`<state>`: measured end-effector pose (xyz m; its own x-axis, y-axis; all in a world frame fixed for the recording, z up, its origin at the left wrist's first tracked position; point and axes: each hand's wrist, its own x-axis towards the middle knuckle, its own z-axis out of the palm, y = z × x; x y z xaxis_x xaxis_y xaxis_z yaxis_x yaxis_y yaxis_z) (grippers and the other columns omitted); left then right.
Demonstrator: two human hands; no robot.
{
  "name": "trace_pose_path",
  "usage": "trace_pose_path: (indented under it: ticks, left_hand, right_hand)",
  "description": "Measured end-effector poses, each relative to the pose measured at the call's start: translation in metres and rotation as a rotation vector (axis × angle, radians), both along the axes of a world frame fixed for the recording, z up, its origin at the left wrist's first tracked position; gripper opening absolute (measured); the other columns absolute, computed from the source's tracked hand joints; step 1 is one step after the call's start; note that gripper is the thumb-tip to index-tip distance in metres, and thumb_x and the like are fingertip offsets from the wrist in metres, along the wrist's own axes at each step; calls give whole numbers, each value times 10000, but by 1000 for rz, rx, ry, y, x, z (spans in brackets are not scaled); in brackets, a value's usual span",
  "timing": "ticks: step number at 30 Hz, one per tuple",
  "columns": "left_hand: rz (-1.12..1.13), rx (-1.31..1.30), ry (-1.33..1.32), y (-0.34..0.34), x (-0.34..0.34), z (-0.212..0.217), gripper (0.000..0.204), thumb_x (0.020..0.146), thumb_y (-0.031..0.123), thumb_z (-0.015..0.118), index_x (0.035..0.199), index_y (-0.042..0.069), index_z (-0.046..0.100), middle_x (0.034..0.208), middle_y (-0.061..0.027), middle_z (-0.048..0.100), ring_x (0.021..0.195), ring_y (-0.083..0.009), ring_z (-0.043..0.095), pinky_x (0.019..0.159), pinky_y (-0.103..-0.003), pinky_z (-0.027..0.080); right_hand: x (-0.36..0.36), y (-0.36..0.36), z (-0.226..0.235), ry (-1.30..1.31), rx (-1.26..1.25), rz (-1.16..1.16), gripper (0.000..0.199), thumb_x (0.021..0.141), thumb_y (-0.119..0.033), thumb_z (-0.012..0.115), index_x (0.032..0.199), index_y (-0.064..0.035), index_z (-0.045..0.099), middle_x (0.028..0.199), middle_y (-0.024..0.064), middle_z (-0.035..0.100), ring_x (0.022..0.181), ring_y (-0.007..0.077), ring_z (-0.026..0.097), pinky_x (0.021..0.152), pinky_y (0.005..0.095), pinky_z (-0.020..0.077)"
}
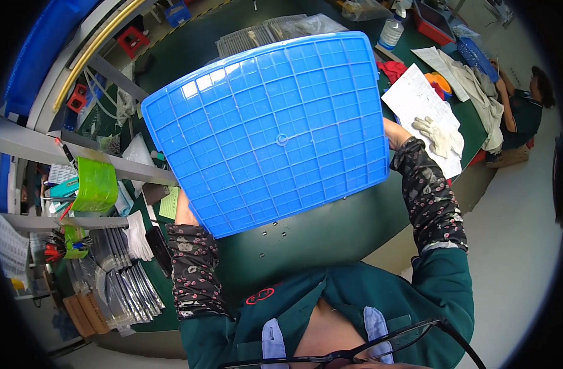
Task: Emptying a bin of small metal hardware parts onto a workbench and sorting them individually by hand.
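Bin [275, 132]: raised over the green surface [330, 230], gridded base showing, between 2 hands
Left hand [184, 210]: holds bin's left side; fingers hidden, spread unclear
Right hand [394, 133]: holds right side; fingers hidden too

Blue gridded tray [272, 132] over green table [330, 240]

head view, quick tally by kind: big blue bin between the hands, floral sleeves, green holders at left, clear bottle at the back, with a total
Big blue bin: 1
Floral sleeves: 2
Green holders: 2
Clear bottle: 1
Total: 6
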<state>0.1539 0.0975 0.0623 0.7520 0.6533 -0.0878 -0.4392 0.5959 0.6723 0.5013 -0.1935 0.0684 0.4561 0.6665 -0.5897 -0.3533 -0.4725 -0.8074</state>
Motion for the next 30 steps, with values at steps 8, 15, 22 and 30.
trace_pose_path:
  ticks: [8, 15, 22, 30]
  left_hand:
    - [14, -12, 62, 13, 2, 4, 388, 848, 313, 423, 1110, 27, 439, 1066, -124, 510, 953, -251, 513, 807, -375, 446]
    - [-10, -30, 125, 20, 1, 2, 387, 847, 312, 425, 1107, 27, 441, 1062, -123, 513, 947, -251, 516, 802, -374, 448]
    - [1, -15, 155, 10, -4, 11, 385, 847, 312, 427, 1105, 26, 443, 1057, -121, 516, 941, -251, 519, 797, -372, 451]
    - [-9, -11, 175, -25, -22, 17, 384, 846, 312, 429, 1101, 26, 445, 1052, -119, 519, 935, -250, 523, 791, -371, 454]
  right_hand:
    - [3, -1, 11, -18, 62, 34, 615, 821, -488, 414, 1243, -47, 343, 1153, 118, 477, 981, 190, 510, 800, 321, 442]
    - [12, 3, 20, -55, 86, -21, 643, 814, -498, 415, 1232, -14, 349, 1124, 144, 491, 939, 193, 533, 750, 319, 470]
    - [0, -13, 31, -49, 111, -3, 606, 829, -468, 414, 1220, -7, 366, 1100, 144, 507, 903, 171, 553, 702, 313, 492]
    - [-50, -77, 31, -166, 434, -383, 545, 873, -419, 350, 1244, -20, 349, 1203, 109, 436, 1109, 177, 405, 938, 266, 301]
